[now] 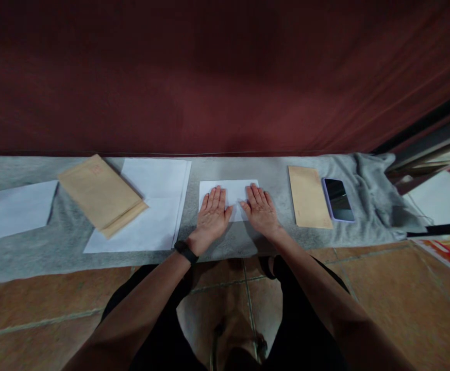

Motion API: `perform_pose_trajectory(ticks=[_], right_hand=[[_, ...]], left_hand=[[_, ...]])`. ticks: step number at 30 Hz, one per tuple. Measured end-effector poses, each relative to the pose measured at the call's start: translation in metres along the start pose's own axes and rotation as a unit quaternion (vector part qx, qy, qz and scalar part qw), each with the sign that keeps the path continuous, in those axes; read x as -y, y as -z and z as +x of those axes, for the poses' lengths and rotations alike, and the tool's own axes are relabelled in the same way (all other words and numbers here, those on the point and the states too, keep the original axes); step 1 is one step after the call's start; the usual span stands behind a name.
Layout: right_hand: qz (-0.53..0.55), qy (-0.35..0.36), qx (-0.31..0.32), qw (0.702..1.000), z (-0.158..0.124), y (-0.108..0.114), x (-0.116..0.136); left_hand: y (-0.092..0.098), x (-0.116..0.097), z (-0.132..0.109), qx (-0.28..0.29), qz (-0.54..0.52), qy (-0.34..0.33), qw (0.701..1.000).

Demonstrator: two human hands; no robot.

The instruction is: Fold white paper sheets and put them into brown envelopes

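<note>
A small white sheet of paper (235, 189), which looks folded, lies flat on the grey cloth in front of me. My left hand (214, 210) rests palm down on its left part, fingers stretched out and the thumb pointing inward. On its right part lies my right hand (261, 208), also flat with the fingers extended. The two thumbs come near each other over the paper's lower middle. Both hands cover much of the sheet, so its side edges are partly hidden. Neither hand grips anything.
Left of my hands, a stack of brown envelopes (99, 190) overlaps large white sheets (159, 221). Another white paper (14, 211) lies farther left. To the right are a single brown envelope (310, 198) and a phone (338, 200). A dark red wall (209, 103) rises behind the grey cloth (228, 167).
</note>
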State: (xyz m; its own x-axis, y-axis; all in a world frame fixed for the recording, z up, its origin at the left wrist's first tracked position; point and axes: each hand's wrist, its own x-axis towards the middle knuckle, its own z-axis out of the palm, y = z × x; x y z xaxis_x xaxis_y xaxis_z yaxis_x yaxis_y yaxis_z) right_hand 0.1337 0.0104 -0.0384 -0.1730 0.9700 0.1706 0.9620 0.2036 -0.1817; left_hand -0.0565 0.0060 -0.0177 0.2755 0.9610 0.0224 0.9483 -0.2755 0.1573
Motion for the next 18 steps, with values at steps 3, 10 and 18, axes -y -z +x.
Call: perform_pose_trajectory(ticks=[3,10,18], right_hand=[[0.003,-0.005,-0.011,1.0,0.0,-0.002,-0.004],[-0.014,-0.024,-0.014,1.0,0.0,0.0,-0.011],[0.002,-0.056,0.002,0.998,0.001,0.003,-0.016]], left_hand=[[0.0,0.004,0.002,0.0,0.009,0.012,1.0],[0.001,0.015,0.007,0.002,0.024,0.037,0.999],[-0.001,0.026,0.011,-0.019,0.013,0.058,0.998]])
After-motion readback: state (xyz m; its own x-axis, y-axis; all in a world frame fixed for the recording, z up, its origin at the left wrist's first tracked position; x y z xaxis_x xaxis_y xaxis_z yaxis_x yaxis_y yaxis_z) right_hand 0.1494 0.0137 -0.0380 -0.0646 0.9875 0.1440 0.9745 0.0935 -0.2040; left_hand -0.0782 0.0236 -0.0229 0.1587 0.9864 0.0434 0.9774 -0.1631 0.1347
